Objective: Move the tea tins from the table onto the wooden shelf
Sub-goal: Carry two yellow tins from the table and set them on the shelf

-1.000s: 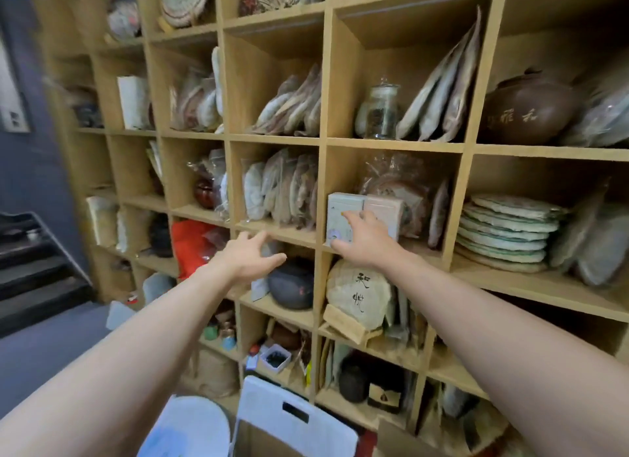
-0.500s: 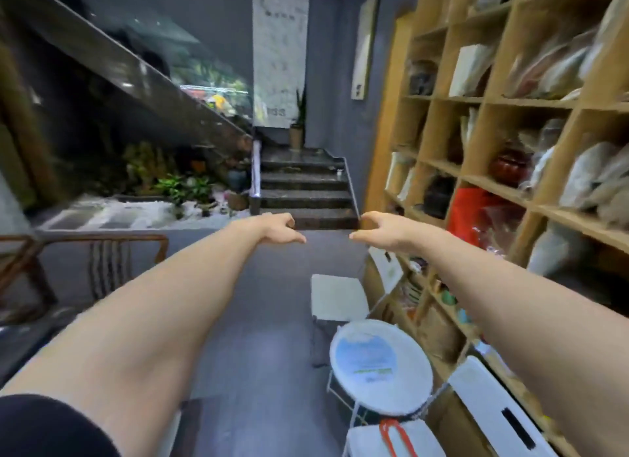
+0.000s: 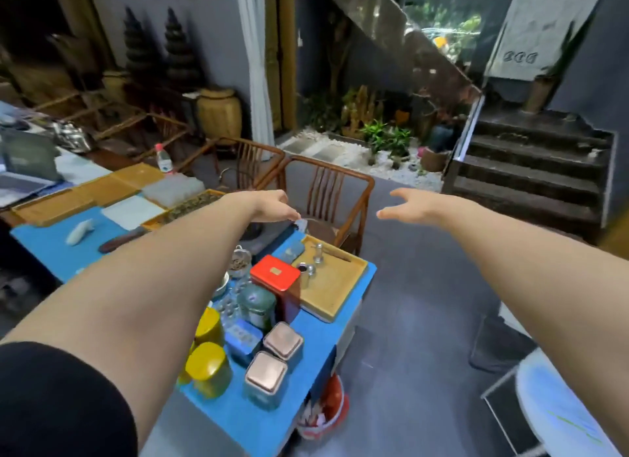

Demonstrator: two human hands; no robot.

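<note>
Tins point(image 3: 265, 378) stood clustered on the near corner of the counter point(image 3: 316, 330), untouched. The view had swung from the shelf back to it. Beyond, left hand point(image 3: 272, 206) and right hand point(image 3: 413, 206) hovered empty, each grip spread. Next pickup judged imminent.

No readable text, labels or numbers.

glossy red tin point(image 3: 275, 275), wooden tray point(image 3: 335, 284)
</note>
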